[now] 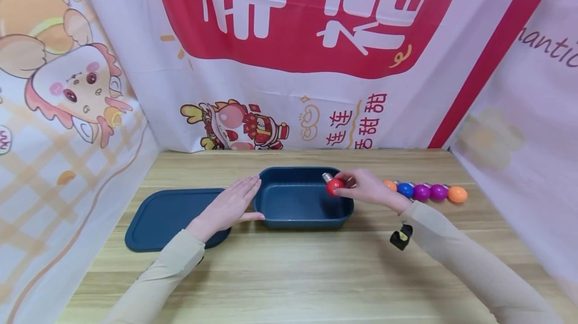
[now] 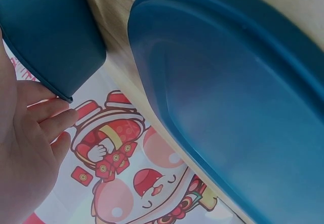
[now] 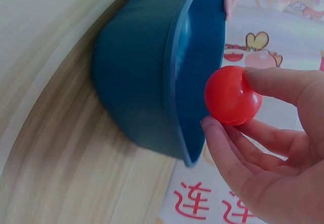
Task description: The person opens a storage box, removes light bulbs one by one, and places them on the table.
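Observation:
A dark blue plastic box stands on the table, its inside visible and bare in the head view. My right hand pinches a red light bulb between thumb and fingers over the box's right end. The bulb's silver screw base points up and left; in the right wrist view only the round red bulb shows, beside the box's rim. My left hand touches the box's left end, fingers straight and thumb spread apart. In the left wrist view its fingertips lie by the rim.
Left of the box lies a flat dark blue lid, partly under my left forearm. To the right, several round bulbs stand in a row: orange, blue, purple and orange. Printed cloth hangs behind and at both sides.

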`<state>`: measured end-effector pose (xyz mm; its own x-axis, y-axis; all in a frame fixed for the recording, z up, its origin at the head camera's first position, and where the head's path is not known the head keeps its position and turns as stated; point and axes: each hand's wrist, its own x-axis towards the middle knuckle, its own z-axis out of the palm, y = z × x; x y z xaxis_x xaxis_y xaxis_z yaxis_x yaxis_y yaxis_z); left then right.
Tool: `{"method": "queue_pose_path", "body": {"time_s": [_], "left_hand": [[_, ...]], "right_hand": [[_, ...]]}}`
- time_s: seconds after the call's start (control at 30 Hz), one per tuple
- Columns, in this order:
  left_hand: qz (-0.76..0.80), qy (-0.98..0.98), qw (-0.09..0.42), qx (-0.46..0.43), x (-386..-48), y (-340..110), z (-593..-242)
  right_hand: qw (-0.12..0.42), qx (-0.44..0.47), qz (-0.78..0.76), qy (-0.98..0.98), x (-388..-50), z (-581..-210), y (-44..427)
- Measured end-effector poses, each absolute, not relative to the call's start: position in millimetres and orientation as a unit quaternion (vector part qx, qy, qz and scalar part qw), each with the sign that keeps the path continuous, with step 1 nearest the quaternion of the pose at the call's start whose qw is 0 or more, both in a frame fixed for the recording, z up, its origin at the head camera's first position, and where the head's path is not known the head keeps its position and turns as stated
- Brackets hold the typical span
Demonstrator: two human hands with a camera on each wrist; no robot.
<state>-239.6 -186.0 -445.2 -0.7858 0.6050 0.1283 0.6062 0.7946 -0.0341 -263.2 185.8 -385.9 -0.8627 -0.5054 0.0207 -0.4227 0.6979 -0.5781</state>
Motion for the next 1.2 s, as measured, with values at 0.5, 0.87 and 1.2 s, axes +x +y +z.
{"method": "queue_pose_path", "body": {"time_s": [0.5, 0.87, 1.2], "left_hand": [[-0.013, -0.943, 0.071, -0.325, -239.6, -185.3, -444.2], [-0.012, -0.944, 0.069, -0.323, -239.5, -186.0, -445.0], [-0.012, -0.944, 0.071, -0.323, -239.6, -186.7, -445.7]], "right_hand": [[0.084, -0.174, -0.306, 0.932, -253.4, -386.5, 251.3], [0.036, -0.164, -0.263, 0.95, -241.3, -403.6, 289.8], [0.033, -0.131, -0.224, 0.965, -228.2, -414.6, 310.5]]}}
